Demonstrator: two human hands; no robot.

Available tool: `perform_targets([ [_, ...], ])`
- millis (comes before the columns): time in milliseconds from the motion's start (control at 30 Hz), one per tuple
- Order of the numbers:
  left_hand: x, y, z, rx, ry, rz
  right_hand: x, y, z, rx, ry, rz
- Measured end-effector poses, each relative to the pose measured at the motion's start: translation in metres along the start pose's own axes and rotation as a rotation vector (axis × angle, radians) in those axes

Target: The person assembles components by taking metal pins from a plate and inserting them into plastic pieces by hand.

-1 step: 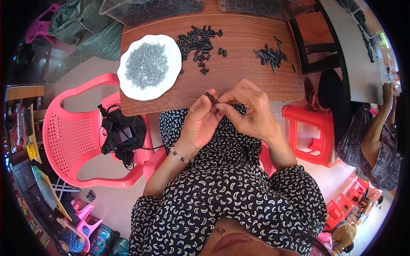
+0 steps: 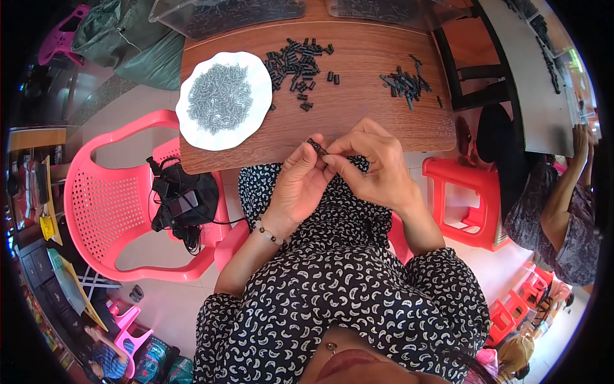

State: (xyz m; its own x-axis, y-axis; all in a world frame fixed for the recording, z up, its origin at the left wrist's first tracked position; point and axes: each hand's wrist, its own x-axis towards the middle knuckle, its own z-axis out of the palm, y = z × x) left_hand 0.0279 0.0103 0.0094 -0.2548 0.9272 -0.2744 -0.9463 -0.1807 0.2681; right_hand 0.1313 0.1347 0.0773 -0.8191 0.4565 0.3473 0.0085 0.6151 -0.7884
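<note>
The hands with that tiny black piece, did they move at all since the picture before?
Nothing visibly changed. The left hand and the right hand pinch the small black piece together at the table edge just as before. The white plate of grey screws and both piles of black parts, the left pile and the right pile, lie where they were.

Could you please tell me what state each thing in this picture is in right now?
Small black part: pinched between the fingers of both hands.
Left hand: closed on the part.
Right hand: closed on the part.
White plate: heaped with small grey pieces.
Black pieces: loose on the wooden table.
Pink chair: unoccupied, carrying a black bundle.
</note>
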Motion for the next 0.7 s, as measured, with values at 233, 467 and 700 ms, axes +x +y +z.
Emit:
perform_targets([
  [233, -0.003, -0.002, 0.000, 0.016, -0.020, 0.011, -0.003, 0.000, 0.000, -0.031, -0.016, -0.023],
  [467, -0.006, -0.004, -0.005, 0.068, 0.002, 0.049, -0.008, -0.005, 0.002, -0.018, 0.021, -0.024],
  [700, -0.008, -0.011, -0.002, 0.091, -0.017, 0.105, -0.015, -0.004, 0.010, 0.001, 0.078, 0.003],
])
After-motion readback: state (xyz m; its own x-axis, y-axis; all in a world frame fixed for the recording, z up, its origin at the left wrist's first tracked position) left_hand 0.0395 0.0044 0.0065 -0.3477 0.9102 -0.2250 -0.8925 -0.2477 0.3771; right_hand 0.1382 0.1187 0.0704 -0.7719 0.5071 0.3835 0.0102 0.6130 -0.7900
